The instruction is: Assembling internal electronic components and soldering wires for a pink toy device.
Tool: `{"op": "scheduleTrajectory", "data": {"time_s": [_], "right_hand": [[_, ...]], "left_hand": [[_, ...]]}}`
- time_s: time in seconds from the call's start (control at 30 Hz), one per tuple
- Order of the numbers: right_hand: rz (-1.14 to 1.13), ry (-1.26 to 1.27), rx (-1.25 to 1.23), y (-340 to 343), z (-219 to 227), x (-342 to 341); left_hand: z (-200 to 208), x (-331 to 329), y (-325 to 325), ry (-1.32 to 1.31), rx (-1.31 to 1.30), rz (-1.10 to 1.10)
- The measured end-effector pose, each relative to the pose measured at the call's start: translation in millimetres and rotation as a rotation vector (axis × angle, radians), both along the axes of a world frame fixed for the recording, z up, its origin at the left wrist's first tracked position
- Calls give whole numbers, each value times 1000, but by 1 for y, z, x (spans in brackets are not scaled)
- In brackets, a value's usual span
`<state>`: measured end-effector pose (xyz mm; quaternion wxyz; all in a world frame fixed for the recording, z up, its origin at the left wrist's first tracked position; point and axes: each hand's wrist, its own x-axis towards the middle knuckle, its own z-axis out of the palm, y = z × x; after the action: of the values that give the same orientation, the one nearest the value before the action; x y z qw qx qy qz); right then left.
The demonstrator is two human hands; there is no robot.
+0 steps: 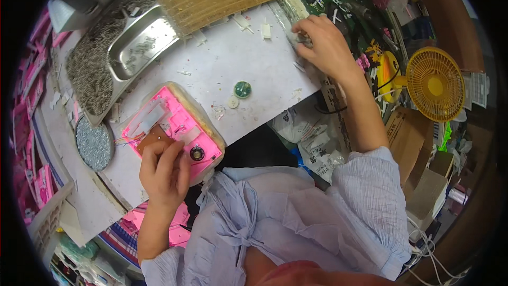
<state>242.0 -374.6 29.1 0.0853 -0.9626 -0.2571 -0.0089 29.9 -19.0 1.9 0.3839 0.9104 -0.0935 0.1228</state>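
The left hand (164,172) lies on the near part of a pink case (172,127), with the fingers pressing flat on a brown board (153,137) that sits inside it. This grip is not a closed one: the hand holds the board down and keeps the case steady, it does not wrap around anything. The case rests on a pale pad at the near edge of the white tabletop (238,58), and a small round black part (197,153) shows in it, just beside the fingers.

The right hand (323,42) reaches to the far right edge of the tabletop. Its fingers are curled over some small pale pieces (299,37) there, and it seems to pinch one, but I cannot tell for sure if something is really held.

I judge the step to be the fetching of a small part while the open case waits. The next move calls for a sure pinch on one piece only, and for bringing it to the case without moving the board.

The left forearm comes from the lower edge, wrist bent slightly. The right arm is stretched far out, with a light sleeve pushed up above the elbow.

Farther out, a green round cap (243,89) lies in the middle of the tabletop, a metal tray (137,42) stands at the far left, and a yellow fan (435,83) is on the right.
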Motion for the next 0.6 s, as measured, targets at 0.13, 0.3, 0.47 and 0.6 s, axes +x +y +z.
{"op": "scheduleTrajectory", "data": {"time_s": [0.13, 0.3, 0.47, 0.6], "right_hand": [[479, 184, 612, 94, 20, -47], [471, 152, 886, 119, 19, -80], [482, 93, 960, 97, 3, -86], [367, 763, 1304, 63, -1, -84]], "left_hand": [[40, 49, -27, 257, -249, -36], [42, 65, -20, 607, -654, -167], [49, 76, -18, 1033, -1041, -311], [65, 112, -35, 1140, -654, -569]]}}
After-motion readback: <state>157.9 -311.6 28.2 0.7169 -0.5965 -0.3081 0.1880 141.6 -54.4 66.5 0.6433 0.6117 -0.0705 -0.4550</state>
